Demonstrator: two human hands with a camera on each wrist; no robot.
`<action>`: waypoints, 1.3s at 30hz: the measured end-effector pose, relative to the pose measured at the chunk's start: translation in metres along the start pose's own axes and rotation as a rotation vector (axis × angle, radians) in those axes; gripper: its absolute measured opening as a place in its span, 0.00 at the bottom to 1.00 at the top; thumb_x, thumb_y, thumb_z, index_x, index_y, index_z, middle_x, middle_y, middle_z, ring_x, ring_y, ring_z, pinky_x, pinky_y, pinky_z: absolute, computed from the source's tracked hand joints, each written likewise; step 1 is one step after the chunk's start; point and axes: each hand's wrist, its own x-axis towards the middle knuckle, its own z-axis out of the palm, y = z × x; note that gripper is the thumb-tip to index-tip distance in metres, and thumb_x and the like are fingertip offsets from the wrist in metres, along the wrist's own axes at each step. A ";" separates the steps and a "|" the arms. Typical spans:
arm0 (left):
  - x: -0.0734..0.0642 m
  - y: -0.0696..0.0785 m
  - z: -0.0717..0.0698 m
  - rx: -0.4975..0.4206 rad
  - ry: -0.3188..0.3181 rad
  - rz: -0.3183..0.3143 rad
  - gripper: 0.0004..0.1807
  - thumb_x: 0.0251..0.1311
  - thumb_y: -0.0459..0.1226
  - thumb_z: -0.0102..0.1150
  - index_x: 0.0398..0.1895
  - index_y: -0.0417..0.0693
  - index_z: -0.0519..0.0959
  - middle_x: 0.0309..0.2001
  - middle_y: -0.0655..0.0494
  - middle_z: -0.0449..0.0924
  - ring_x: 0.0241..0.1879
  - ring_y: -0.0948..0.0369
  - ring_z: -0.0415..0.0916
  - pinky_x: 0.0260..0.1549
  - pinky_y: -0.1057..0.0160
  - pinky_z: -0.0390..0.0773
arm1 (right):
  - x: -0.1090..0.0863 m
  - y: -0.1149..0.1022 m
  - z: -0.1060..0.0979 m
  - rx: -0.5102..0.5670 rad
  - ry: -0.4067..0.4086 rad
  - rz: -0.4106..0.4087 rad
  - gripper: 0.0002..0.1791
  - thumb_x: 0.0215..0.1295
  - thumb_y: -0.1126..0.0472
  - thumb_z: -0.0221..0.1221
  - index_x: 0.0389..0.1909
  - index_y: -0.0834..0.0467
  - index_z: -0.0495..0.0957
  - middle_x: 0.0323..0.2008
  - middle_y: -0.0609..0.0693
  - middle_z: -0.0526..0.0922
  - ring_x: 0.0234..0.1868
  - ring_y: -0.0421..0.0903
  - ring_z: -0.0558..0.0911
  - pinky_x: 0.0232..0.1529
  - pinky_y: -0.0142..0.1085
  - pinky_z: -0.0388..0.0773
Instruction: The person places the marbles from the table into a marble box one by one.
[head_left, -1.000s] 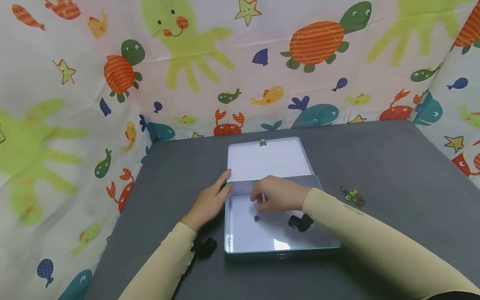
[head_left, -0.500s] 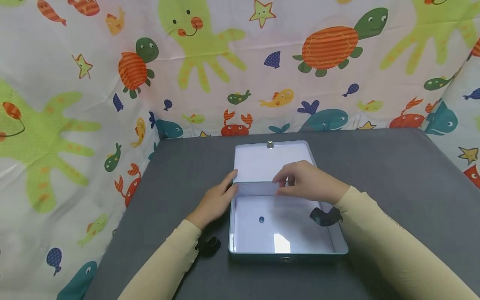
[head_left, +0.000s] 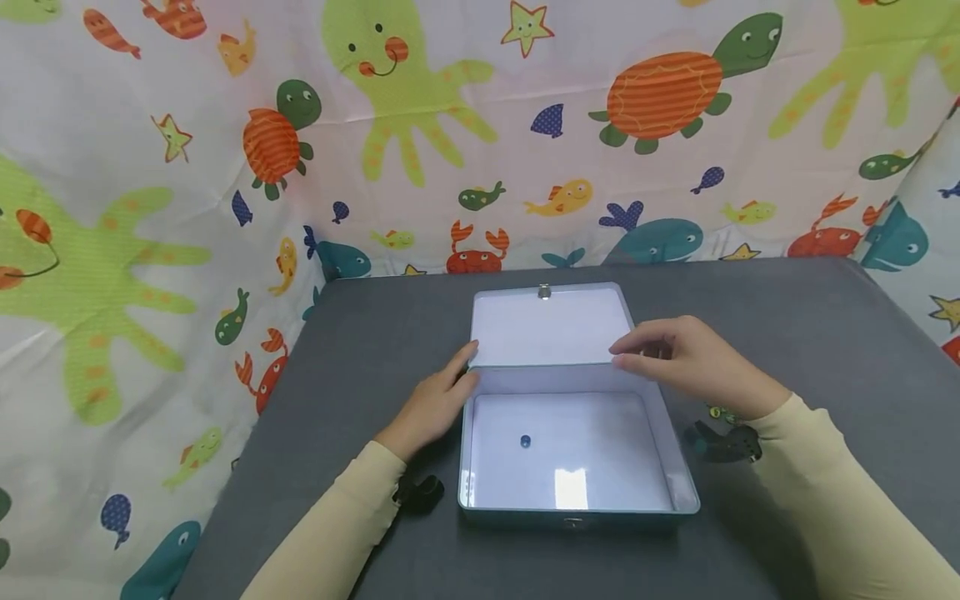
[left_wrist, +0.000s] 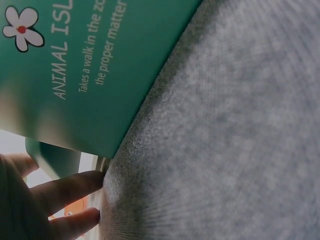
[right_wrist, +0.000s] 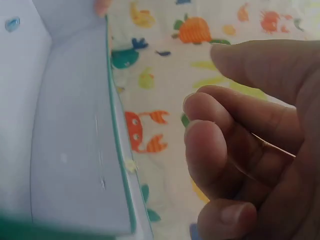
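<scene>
An open tin box (head_left: 600,433) has a white inside and a green outside, and its lid (head_left: 551,325) is folded back. One small blue bead-like piece (head_left: 525,442) lies on the box floor, left of the middle; the right wrist view also catches this blue piece (right_wrist: 12,23). My left hand (head_left: 433,408) rests at the box's back left corner, fingers extended along the side and hinge. In the left wrist view, the box's green side (left_wrist: 100,100) carries printed words. My right hand (head_left: 697,362) hovers over the back right corner, fingers loosely bent, nothing between them.
Several small coloured pieces (head_left: 722,414) lie on the grey table (head_left: 382,333) right of the box, mostly hidden beneath my right hand and wrist. A curtain (head_left: 420,167) printed with sea animals stands behind and at the sides.
My right hand has risen from near the blue piece inside the box and moved right, past the box's right edge. The blue piece stays in the box. My left hand keeps its place.
</scene>
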 end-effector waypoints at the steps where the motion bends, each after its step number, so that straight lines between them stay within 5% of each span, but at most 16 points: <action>1: 0.000 0.000 0.000 -0.001 0.000 -0.002 0.32 0.76 0.63 0.37 0.82 0.83 0.54 0.78 0.54 0.66 0.75 0.46 0.65 0.69 0.33 0.64 | -0.002 0.003 -0.003 0.006 0.009 0.013 0.11 0.69 0.51 0.69 0.49 0.50 0.90 0.42 0.44 0.89 0.38 0.48 0.81 0.37 0.35 0.81; 15: -0.005 0.000 -0.002 -0.025 -0.010 -0.008 0.33 0.77 0.61 0.39 0.83 0.81 0.53 0.79 0.54 0.63 0.77 0.44 0.62 0.69 0.30 0.61 | -0.026 0.047 -0.017 0.058 0.061 0.117 0.20 0.74 0.50 0.65 0.58 0.58 0.85 0.52 0.57 0.88 0.38 0.45 0.86 0.37 0.37 0.85; 24: -0.001 0.002 -0.003 -0.019 -0.008 -0.010 0.33 0.76 0.63 0.38 0.83 0.83 0.54 0.79 0.56 0.63 0.78 0.44 0.59 0.70 0.30 0.59 | -0.026 0.074 -0.022 0.007 0.044 0.162 0.21 0.72 0.51 0.67 0.56 0.61 0.86 0.46 0.57 0.88 0.35 0.49 0.82 0.31 0.37 0.81; 39: -0.002 0.001 -0.004 -0.017 -0.009 0.006 0.32 0.77 0.63 0.38 0.83 0.82 0.54 0.79 0.57 0.63 0.78 0.44 0.60 0.70 0.31 0.60 | -0.020 0.125 -0.013 -0.073 -0.040 0.217 0.20 0.68 0.56 0.69 0.52 0.67 0.85 0.31 0.48 0.79 0.25 0.40 0.74 0.24 0.36 0.74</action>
